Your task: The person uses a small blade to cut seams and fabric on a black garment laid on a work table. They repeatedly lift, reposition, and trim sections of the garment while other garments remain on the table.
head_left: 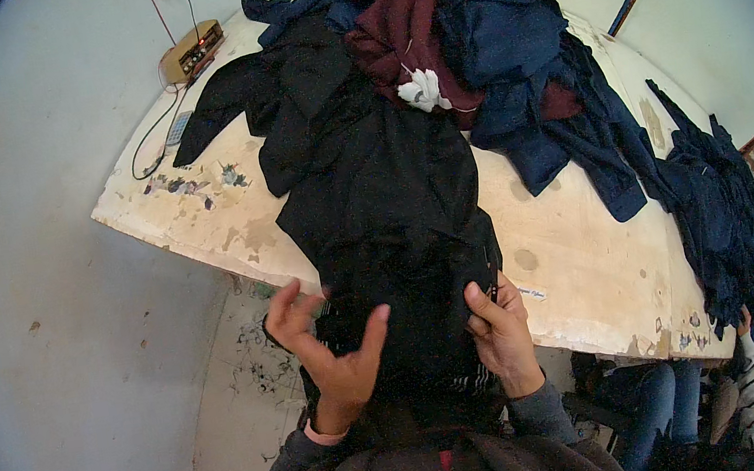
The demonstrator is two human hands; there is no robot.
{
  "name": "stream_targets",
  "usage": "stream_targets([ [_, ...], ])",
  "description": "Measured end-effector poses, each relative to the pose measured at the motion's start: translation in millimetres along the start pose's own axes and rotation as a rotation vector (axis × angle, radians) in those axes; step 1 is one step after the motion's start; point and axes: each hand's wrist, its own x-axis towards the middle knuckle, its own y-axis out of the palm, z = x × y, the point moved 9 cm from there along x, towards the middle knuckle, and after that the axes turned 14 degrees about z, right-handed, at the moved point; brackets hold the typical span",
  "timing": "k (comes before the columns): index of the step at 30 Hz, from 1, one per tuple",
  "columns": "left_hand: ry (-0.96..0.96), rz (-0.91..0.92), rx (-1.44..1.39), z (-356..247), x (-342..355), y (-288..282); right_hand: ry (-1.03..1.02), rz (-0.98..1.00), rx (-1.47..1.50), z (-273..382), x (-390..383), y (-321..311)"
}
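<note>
A long black garment (372, 198) runs from the pile on the pale table down over its near edge toward me, with pale stripes showing low on it. My left hand (336, 357) is at its left side near the edge, thumb and fingers apart. My right hand (496, 325) pinches the garment's right side between thumb and fingers. Higher up lie a maroon cloth (386, 22) with a small white piece (422, 92) on it and dark navy garments (497, 26).
The worn table (578, 294) has a beige device (192, 49) with cables at back left. A wall (37, 283) stands left. More navy clothes (718, 226) hang over the right side, where another person's striped sleeve (750, 385) and jeans-clad legs (655, 399) show.
</note>
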Motion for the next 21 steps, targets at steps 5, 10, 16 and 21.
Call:
stream_targets([
  [5, -0.023, 0.476, 0.267, -44, 16, 40, -0.020, 0.058, -0.029, 1, 0, 12],
  [10, -0.071, 0.515, 0.157, -29, 20, 44, -0.050, 0.057, -0.062, 3, -1, 17],
  [16, -0.375, 0.075, -0.226, 50, 33, -33, -0.038, -0.023, -0.139, 5, -3, 6],
  [21, -0.566, -0.194, -0.395, 130, 12, -95, -0.123, -0.113, -0.134, 9, -1, 4],
])
